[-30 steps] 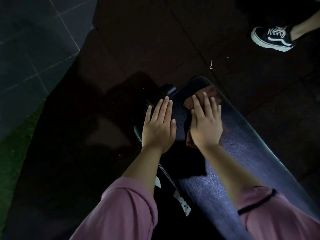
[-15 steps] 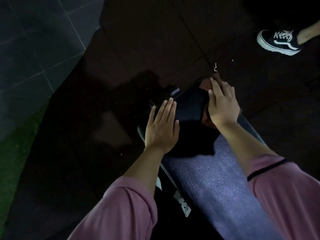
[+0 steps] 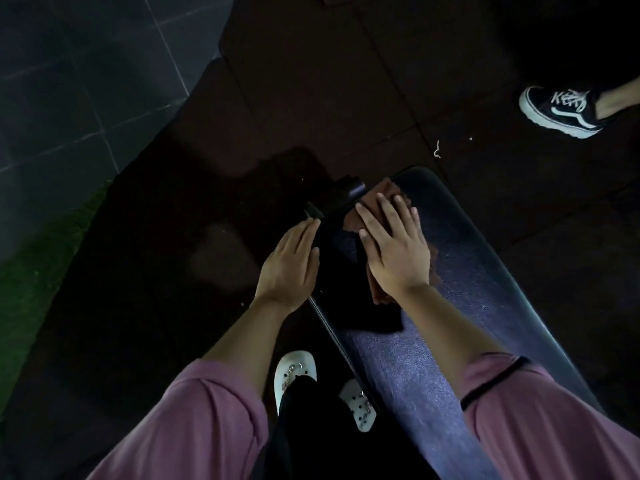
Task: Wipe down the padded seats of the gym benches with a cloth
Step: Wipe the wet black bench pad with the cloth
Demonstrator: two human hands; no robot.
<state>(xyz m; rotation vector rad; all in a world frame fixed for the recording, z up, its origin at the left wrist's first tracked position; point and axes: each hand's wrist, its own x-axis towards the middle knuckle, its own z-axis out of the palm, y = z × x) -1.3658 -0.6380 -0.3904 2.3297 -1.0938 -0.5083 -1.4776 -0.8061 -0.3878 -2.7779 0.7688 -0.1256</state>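
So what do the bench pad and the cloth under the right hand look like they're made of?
Bench pad: likely vinyl or faux leather, dark with a fine pebbled grain and a dull sheen. Cloth: soft reddish-brown fabric, matte, with a rumpled, uneven edge; the weave is too dim to tell. The right hand lies flat on it.

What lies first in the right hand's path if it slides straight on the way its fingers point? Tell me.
The right hand, flat on the brown cloth, points at the bench pad's far end. Probably first the pad's rounded edge, then dark floor; depth is unclear.
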